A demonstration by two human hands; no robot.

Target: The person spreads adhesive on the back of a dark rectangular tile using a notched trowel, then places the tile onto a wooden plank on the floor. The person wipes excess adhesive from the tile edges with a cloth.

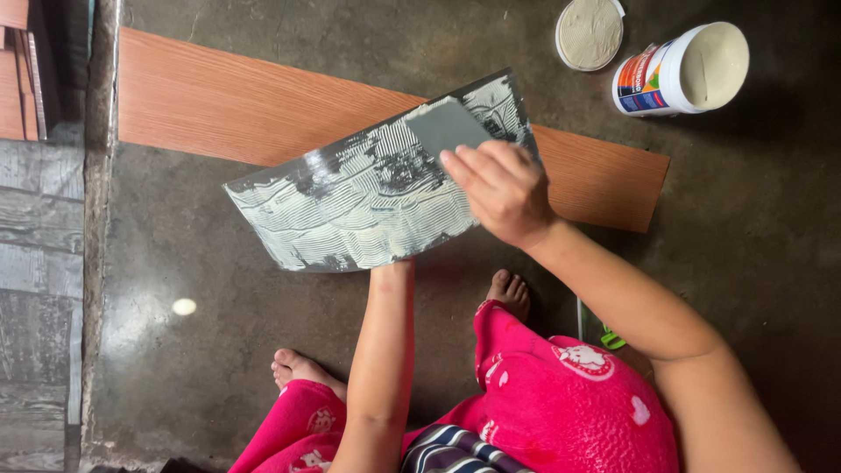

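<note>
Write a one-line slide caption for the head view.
Right hand drags a spreader over an adhesive-coated plank.

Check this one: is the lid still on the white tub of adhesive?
No, the white tub lies on its side with its mouth open, and the round lid rests apart on the floor beside it.

FREE: bare floor (219,333) lying open at 8 o'clock | BLOCKING: wooden plank (228,105) at 11 o'clock; open tub (679,70), lid (589,32) standing at 1 o'clock
</note>
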